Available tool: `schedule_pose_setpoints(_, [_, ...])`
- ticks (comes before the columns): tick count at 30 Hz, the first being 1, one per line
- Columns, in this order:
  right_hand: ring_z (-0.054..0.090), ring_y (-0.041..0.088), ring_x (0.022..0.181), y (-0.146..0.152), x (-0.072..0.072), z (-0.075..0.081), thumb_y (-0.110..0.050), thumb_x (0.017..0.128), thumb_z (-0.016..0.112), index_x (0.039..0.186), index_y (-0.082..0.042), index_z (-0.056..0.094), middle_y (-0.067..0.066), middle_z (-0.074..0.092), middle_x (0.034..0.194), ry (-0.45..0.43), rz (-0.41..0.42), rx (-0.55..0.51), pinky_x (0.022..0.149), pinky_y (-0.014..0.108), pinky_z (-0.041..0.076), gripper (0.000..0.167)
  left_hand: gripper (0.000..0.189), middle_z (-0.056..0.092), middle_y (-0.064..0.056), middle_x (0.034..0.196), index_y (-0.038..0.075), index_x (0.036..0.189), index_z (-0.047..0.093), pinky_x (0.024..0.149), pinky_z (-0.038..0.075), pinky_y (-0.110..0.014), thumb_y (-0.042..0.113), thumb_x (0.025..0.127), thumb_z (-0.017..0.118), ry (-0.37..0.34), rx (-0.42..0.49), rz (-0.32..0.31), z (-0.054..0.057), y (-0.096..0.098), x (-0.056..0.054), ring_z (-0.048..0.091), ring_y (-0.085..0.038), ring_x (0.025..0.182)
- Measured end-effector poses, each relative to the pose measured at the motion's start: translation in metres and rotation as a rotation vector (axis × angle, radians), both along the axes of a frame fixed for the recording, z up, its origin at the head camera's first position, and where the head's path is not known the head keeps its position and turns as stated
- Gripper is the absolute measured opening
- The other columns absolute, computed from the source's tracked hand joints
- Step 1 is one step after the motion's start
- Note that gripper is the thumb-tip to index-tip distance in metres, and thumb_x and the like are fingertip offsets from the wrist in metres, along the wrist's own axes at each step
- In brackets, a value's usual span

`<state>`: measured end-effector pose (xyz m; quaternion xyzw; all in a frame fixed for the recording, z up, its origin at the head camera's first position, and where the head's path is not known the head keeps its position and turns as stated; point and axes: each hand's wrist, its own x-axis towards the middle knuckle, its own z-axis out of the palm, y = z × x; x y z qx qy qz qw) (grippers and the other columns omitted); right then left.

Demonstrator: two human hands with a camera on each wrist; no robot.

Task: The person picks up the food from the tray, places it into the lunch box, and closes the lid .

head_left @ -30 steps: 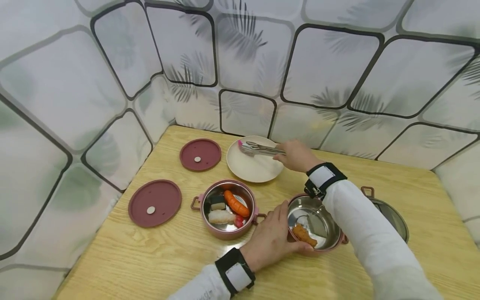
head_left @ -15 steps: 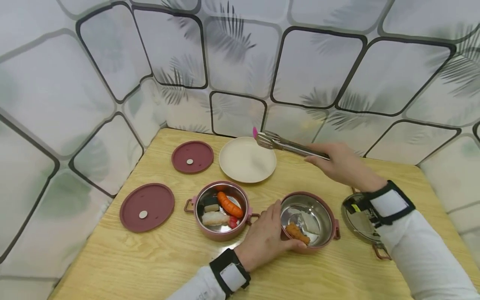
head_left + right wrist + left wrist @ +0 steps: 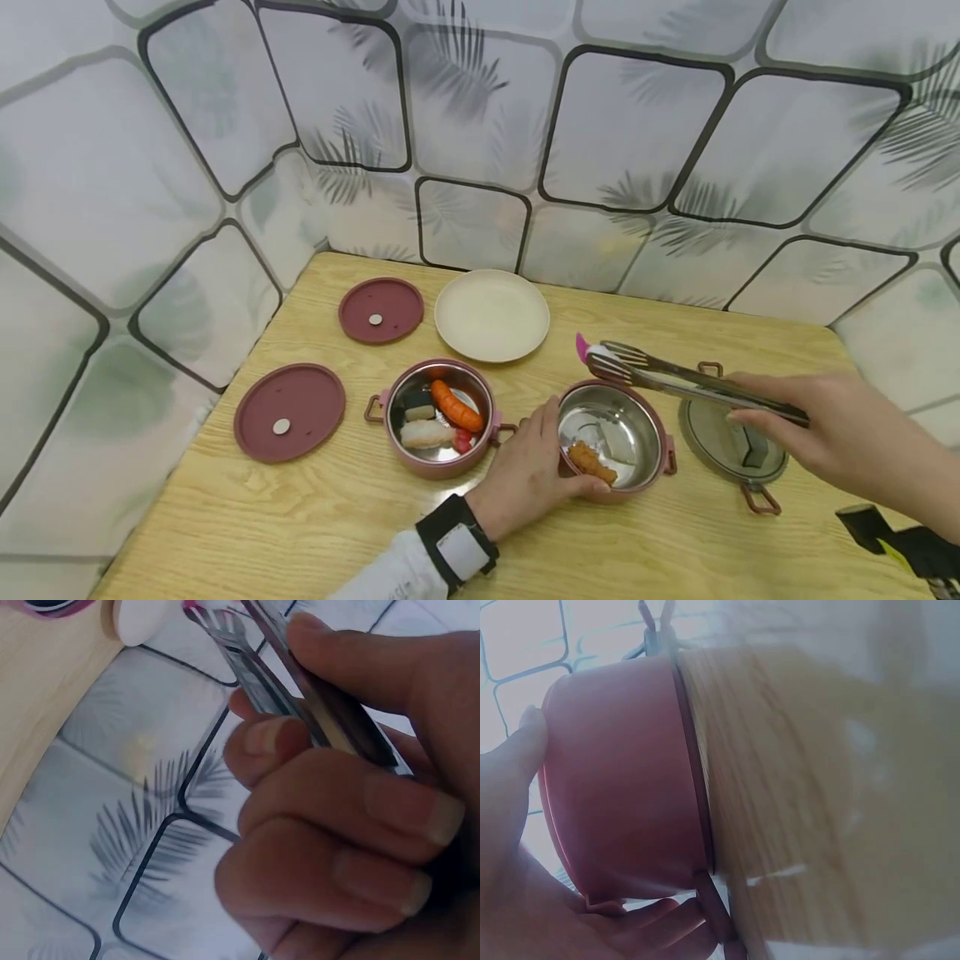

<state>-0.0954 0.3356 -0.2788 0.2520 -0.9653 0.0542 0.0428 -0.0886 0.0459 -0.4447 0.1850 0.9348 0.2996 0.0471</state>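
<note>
In the head view my left hand [image 3: 528,462] grips the left side of a pink-walled steel pot [image 3: 637,433], thumb along its near rim. A piece that looks like fried chicken [image 3: 591,462] lies inside, near the front wall. My right hand [image 3: 840,425] holds metal tongs [image 3: 697,383] above and beyond this pot's right side. Between the tong tips is a small pink-and-white piece [image 3: 582,347], its kind unclear. In the right wrist view, the fingers curl round the tong handles [image 3: 330,697]. The left wrist view shows the pot's outer wall [image 3: 622,780] against the hand.
A second pot [image 3: 442,468] stands left, holding a toy sausage [image 3: 456,407], a white rice-like piece with a red tail [image 3: 426,434] and a dark-and-beige piece [image 3: 418,405]. Around lie a cream plate [image 3: 491,317], maroon lids [image 3: 382,300] and a glass lid [image 3: 723,450] with handles.
The right hand has lifted the tongs off the cream plate, carrying the pink-and-white piece rightward and nearer, to the right pot. The left hand stays on that pot.
</note>
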Motion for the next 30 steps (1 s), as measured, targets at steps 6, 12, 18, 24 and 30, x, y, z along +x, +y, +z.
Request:
schedule_pose_setpoints(6, [0.056,-0.007,0.059,0.014,0.017,-0.013,-0.036,0.088,0.073,0.120,-0.008,0.072,-0.007,0.076,0.087,-0.162,-0.054,0.109,0.054,0.024,0.046,0.043,0.120,0.044,-0.014,0.151,0.007,0.157,0.019,0.103,0.051,-0.041,0.080,0.072,0.061,-0.011,-0.017,0.004,0.000,-0.003,0.000,0.052,-0.025,0.132])
schedule_pose_setpoints(12, [0.043,-0.007,0.050,0.005,0.024,-0.024,-0.044,0.090,0.068,0.121,-0.009,0.070,-0.020,0.065,0.069,-0.263,-0.097,0.180,0.052,0.023,0.038,0.047,0.118,0.043,-0.013,0.152,0.007,0.157,0.018,0.103,0.051,-0.041,0.078,0.073,0.064,-0.031,-0.014,0.010,-0.001,-0.003,0.000,0.051,-0.024,0.133])
schedule_pose_setpoints(18, [0.042,-0.004,0.049,-0.005,0.024,-0.030,-0.041,0.087,0.072,0.115,-0.010,0.072,-0.017,0.060,0.065,-0.217,-0.119,0.202,0.049,0.024,0.038,0.041,0.119,0.044,-0.012,0.151,0.008,0.157,0.018,0.103,0.051,-0.040,0.078,0.072,0.064,-0.026,-0.010,0.009,-0.001,-0.002,-0.001,0.051,-0.023,0.133])
schedule_pose_setpoints(24, [0.038,0.003,0.046,-0.017,0.027,-0.036,-0.034,0.089,0.072,0.100,-0.019,0.070,-0.014,0.048,0.057,-0.187,-0.131,0.219,0.044,0.026,0.033,0.019,0.121,0.042,-0.013,0.152,0.008,0.157,0.018,0.103,0.051,-0.041,0.079,0.071,0.063,-0.018,-0.021,0.009,0.000,-0.002,-0.001,0.052,-0.025,0.133])
schedule_pose_setpoints(30, [0.029,0.003,0.046,-0.024,0.030,-0.046,-0.033,0.090,0.071,0.080,-0.027,0.057,-0.011,0.036,0.054,-0.209,-0.098,0.176,0.044,0.022,0.025,0.018,0.120,0.044,-0.014,0.151,0.007,0.156,0.020,0.103,0.051,-0.040,0.082,0.071,0.059,-0.007,-0.014,-0.013,0.000,-0.001,-0.002,0.051,-0.024,0.133])
